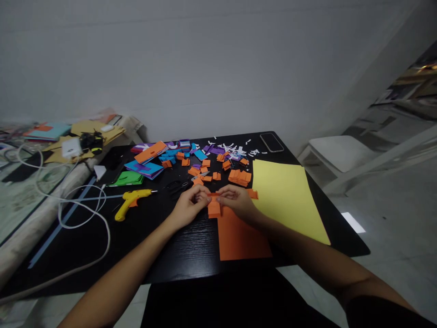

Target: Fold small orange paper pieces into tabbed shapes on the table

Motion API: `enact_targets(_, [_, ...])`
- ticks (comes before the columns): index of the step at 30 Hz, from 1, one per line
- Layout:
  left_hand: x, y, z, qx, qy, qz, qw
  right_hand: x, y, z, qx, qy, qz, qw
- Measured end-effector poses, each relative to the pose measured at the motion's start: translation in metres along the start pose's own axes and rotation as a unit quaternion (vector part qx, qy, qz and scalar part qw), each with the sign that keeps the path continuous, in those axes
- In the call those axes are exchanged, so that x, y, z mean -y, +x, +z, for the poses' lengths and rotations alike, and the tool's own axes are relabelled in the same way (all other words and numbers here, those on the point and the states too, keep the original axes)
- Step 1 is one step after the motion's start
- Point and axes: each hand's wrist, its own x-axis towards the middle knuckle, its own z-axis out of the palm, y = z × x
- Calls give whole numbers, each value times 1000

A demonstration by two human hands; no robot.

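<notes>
Between my two hands is a small folded piece of orange paper (pixel 214 208). My left hand (pixel 191 204) pinches its upper left edge, thumb in front. On the opposite edge, my right hand (pixel 238 201) grips it the same way, fingers curled behind. Beneath my right hand and forearm lies a larger orange sheet (pixel 241 241) on the black table. A stack of folded orange pieces (pixel 240 177) sits just beyond my right hand. Scissors (pixel 200 176), partly covered, rest among loose orange pieces behind my hands.
A yellow glue gun (pixel 131 202) lies left of my hands, near a looping white cable (pixel 107 237). Large yellow sheets (pixel 287 196) cover the right side. Coloured paper stacks (pixel 146 168), white scraps (pixel 232 149) and a phone (pixel 271 142) are toward the back. A white chair (pixel 337 152) stands right.
</notes>
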Motion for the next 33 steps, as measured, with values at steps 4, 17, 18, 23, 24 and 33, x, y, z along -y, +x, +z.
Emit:
enact_targets(4, [-2,0,-1,13,2,18,1000,0,-1,0,13,13,-10,1000])
enact_targets(17, [-6,-3,-3,1,107,72,992,9,-6,1,5,-19,-31,999])
enact_targets(18, [-7,-4,-3,1,122,84,989,7,-6,1,6,-15,-36,999])
enact_targets(23, [-9,-6,-4,17,134,110,985,3,-7,5,0,-7,-58,998])
enact_targets(24, [-9,-6,-3,15,121,106,987,4,-8,6,-5,-8,-63,998])
enact_targets(33, [0,-5,1,-12,99,45,994,5,-10,7,-23,-9,-77,997])
